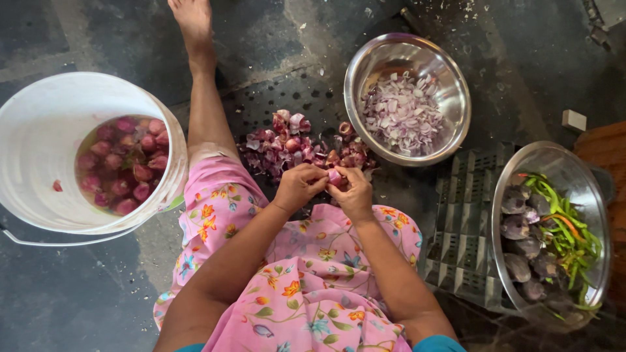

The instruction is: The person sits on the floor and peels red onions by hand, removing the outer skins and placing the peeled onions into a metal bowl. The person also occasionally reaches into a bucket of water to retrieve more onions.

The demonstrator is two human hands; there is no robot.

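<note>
My left hand [298,186] and my right hand [354,192] meet over my lap, both pinching one small pink onion [334,176] between the fingertips. Just beyond the hands lies a heap of purple onion peels [293,146] on the dark floor. A steel bowl [450,78] of chopped onion pieces [401,112] stands further off to the right. At my left, a white bucket [39,124] holds several whole onions [124,163] in water.
A second steel bowl [596,195] at the right holds dark eggplants [518,228] and green chillies [564,225], resting on a grey plastic crate [460,234]. My bare leg [205,98] stretches ahead. A small white block [574,120] lies on the floor.
</note>
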